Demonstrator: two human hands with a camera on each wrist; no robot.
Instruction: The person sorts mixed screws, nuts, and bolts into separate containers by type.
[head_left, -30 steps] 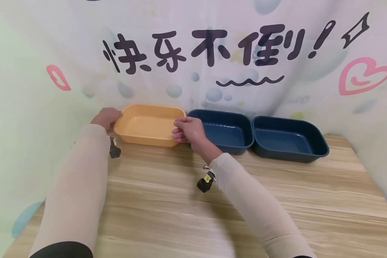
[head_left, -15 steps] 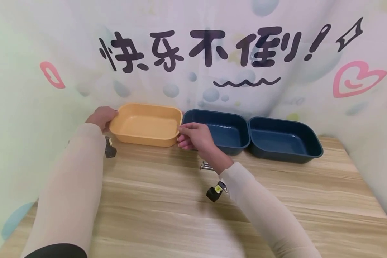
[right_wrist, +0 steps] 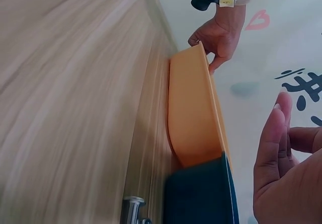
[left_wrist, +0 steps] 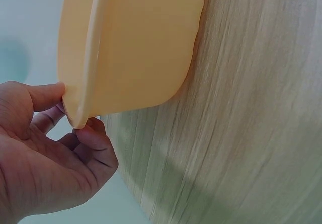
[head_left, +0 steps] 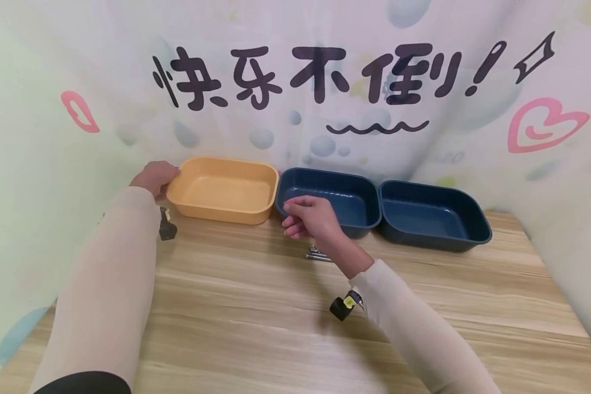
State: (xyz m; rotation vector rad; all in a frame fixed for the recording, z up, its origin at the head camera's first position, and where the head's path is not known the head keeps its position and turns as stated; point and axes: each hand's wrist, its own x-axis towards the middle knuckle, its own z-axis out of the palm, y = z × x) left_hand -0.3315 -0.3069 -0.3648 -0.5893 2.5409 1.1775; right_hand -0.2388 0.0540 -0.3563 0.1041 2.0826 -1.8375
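The right hand (head_left: 315, 219), empty and relaxed, is being drawn off rightward from the yellow bin (head_left: 221, 194), which, beside the middle blue bin (head_left: 352, 207), is now being gripped by the left hand (head_left: 154, 176) alone

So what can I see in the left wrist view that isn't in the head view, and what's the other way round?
Only the left wrist view shows the palm side of the left hand, with its curled fingers up close at the end of the yellow bin.

Only the head view shows the right hand, the middle navy bin, the right-hand navy bin, the metal hardware, the black lettering and the pink hearts.

Both share the left hand, part or all of the yellow bin, and the wooden table.
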